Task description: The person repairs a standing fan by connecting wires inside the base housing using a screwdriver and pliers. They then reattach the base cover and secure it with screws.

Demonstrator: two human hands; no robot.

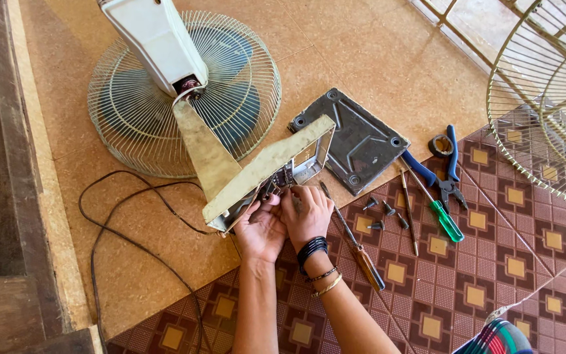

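Both hands, left hand [260, 229] and right hand [306, 213], pinch wiring inside a fan base [266, 167] (cream, boxy). A ribbed metal plate [355, 141] lies nearby.

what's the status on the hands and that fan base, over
Left hand and right hand both inside open underside of fan base. Grip unclear. Screwdriver and loose screws beside right hand.

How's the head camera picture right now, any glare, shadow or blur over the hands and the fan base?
Head view: sharp, in daylight; glare whitens the tiles at top right; the fan base shades its open underside, where the left hand and right hand work; mild wide-angle bending at the edges.
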